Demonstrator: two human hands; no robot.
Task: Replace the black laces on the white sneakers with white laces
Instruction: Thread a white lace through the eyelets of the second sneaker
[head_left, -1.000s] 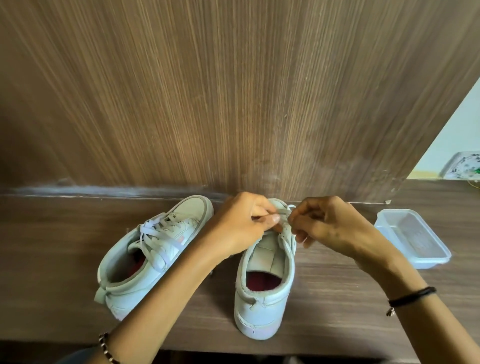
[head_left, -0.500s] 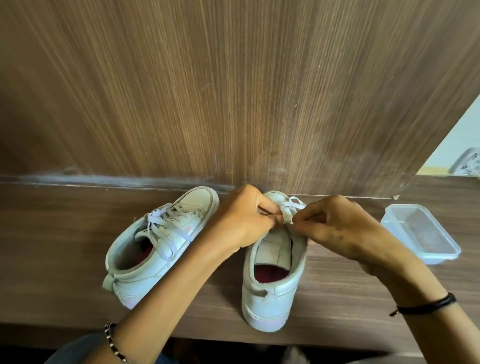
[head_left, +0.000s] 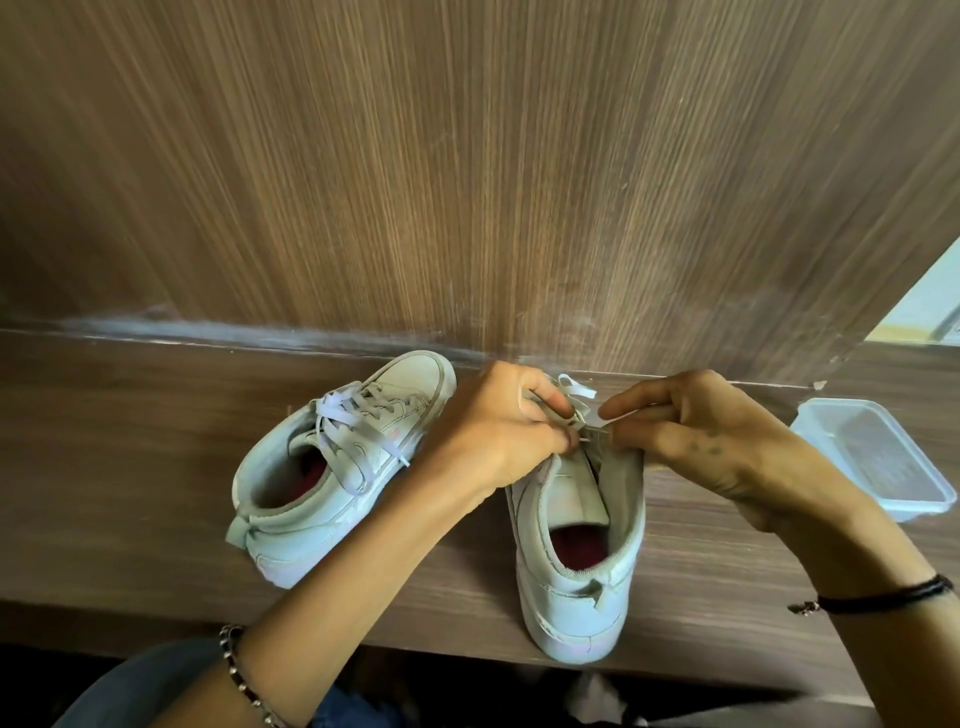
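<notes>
Nearest me, at seven o'clock, a beaded bracelet (head_left: 239, 670) circles the person's left wrist, with a patch of blue denim (head_left: 130, 686) below it. At four o'clock a black cord bracelet (head_left: 883, 600) sits on the right wrist.

Both forearms reach over the front edge of a dark wooden shelf (head_left: 130, 519). At five o'clock an unlaced white sneaker (head_left: 576, 561) stands on the shelf, heel toward the person and toe away. Its tongue lies loose and the red insole shows.

Over that sneaker's eyelets the two hands meet, almost touching. The left hand (head_left: 498, 431) is curled, its thumb and forefinger pinching a white lace (head_left: 571, 387) that loops up just beyond the knuckles. The right hand (head_left: 691, 441) is at three o'clock of the left. It nips a thin end of the same lace between thumb and fingers, forefinger stretched toward the other hand. I cannot tell which eyelet the end sits at.

At nine o'clock of the hands lies the laced white sneaker (head_left: 332, 467), angled with its toe toward one o'clock. Flat white laces (head_left: 348, 431) cross its front, loose ends trailing over its side.

At three o'clock, well apart from the shoes, a clear plastic container (head_left: 872, 457) rests on the shelf.

Farthest back, from nine through twelve to two o'clock, rises a brown wood-grain panel (head_left: 467, 182). The toes of both sneakers are near its foot.
</notes>
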